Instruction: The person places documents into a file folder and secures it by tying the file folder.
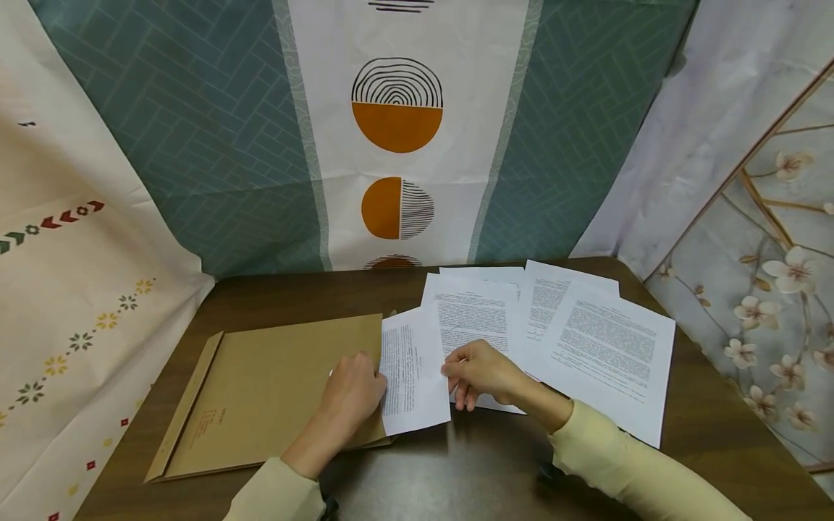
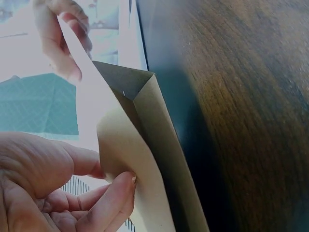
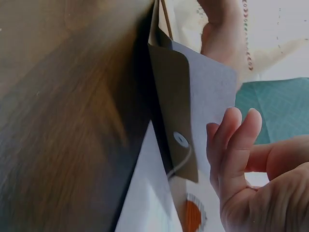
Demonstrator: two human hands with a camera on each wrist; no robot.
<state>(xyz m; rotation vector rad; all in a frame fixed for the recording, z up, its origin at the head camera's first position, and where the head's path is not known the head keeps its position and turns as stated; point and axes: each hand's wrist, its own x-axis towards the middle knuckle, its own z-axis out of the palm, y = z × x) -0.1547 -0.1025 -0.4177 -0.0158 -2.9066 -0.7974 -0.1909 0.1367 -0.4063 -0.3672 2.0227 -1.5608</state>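
A brown kraft paper envelope [image 1: 280, 391] lies on the left of the table, with its mouth facing right. My left hand [image 1: 352, 394] pinches the upper panel at the mouth and lifts it, so the envelope [image 2: 140, 159] gapes in the left wrist view. A printed sheet [image 1: 415, 369] sits partly inside; the rest sticks out to the right. Its right edge is pinched between thumb and fingers of my right hand [image 1: 485, 373]. In the right wrist view, the envelope's flap bears a round white button [image 3: 181, 139] with a string.
To the right, several printed sheets [image 1: 602, 347] lie spread and overlapping on the dark wooden table [image 1: 482, 477]. One printed page [image 1: 476, 311] lies just behind my right hand. Patterned cloth [image 1: 410, 166] hangs along the back and both sides.
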